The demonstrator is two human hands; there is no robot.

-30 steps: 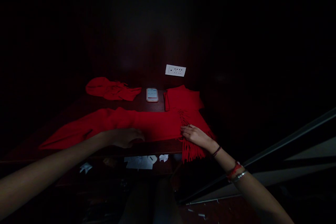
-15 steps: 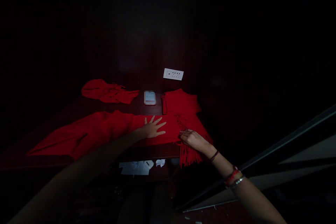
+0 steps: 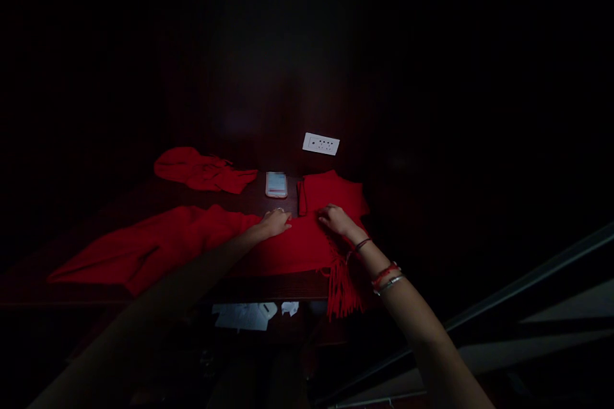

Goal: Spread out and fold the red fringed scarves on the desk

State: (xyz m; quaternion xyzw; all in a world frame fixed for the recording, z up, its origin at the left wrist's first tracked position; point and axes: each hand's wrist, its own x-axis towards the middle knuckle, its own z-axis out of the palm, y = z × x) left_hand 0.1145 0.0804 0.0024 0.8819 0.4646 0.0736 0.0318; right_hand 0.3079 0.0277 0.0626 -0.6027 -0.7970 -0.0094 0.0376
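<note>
A long red scarf (image 3: 288, 249) with a fringed end (image 3: 343, 287) lies stretched across the dark table. My left hand (image 3: 276, 222) is closed at the scarf's far edge, its fingers curled over the cloth. Farther right, my right hand (image 3: 337, 220) pinches the same far edge, close to the fringe. Part of the fringe dangles over the table's front edge. Just behind my right hand rests a folded red cloth (image 3: 333, 192). To the left the scarf is bunched and wrinkled.
A phone (image 3: 276, 185) with a lit screen lies behind my left hand. Another crumpled red cloth (image 3: 199, 169) is at the back left. On the wall is a white socket panel (image 3: 321, 144). Papers (image 3: 244, 316) sit on a shelf below the dark tabletop (image 3: 283, 282).
My left hand went from lying flat and spread on the scarf to closed at its far edge. My right hand moved away from the fringe, up to the far edge.
</note>
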